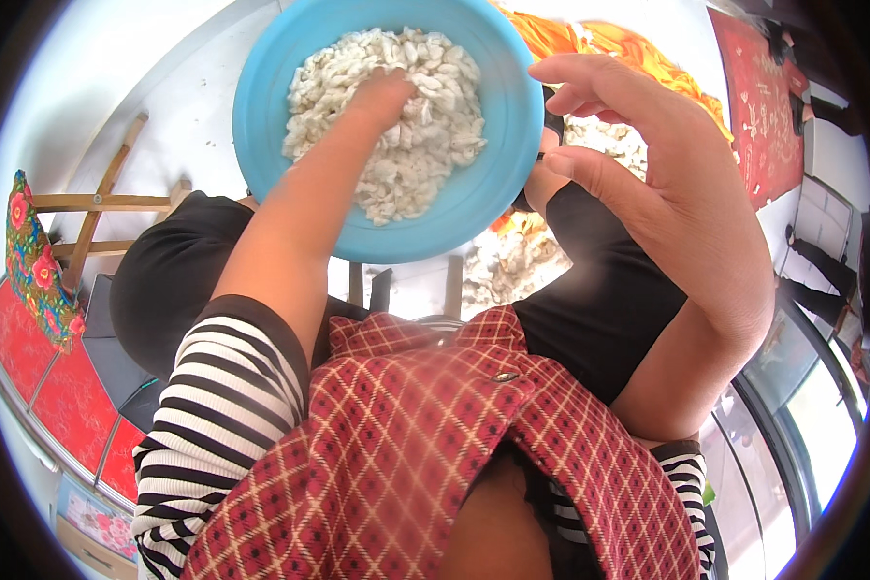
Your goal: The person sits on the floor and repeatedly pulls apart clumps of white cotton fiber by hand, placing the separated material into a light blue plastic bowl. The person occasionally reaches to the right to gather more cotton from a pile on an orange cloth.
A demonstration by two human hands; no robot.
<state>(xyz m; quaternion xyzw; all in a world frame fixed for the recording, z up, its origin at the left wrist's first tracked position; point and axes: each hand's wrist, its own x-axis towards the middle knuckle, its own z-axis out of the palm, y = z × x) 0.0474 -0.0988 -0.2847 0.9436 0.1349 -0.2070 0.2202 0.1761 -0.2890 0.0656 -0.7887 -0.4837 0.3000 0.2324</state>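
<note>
A round light-blue plastic basin (507,138) is in front of me, over my knees. White tufts that look like raw cotton (406,174) are heaped in it. My left hand (386,96) reaches into the heap with its fingertips buried, so whether they grip any tufts is hidden. Raised beside the basin's right rim, nearer to the camera, is my right hand (645,138). Its thumb and fingers are spread apart with nothing between them.
On the floor, more white tufts (515,264) lie beyond and below the basin, by an orange cloth (623,47). A wooden folding stool (101,203) with a flowered seat stands left. A red mat (761,109) bearing writing lies at upper right, with people's legs (819,261) nearby.
</note>
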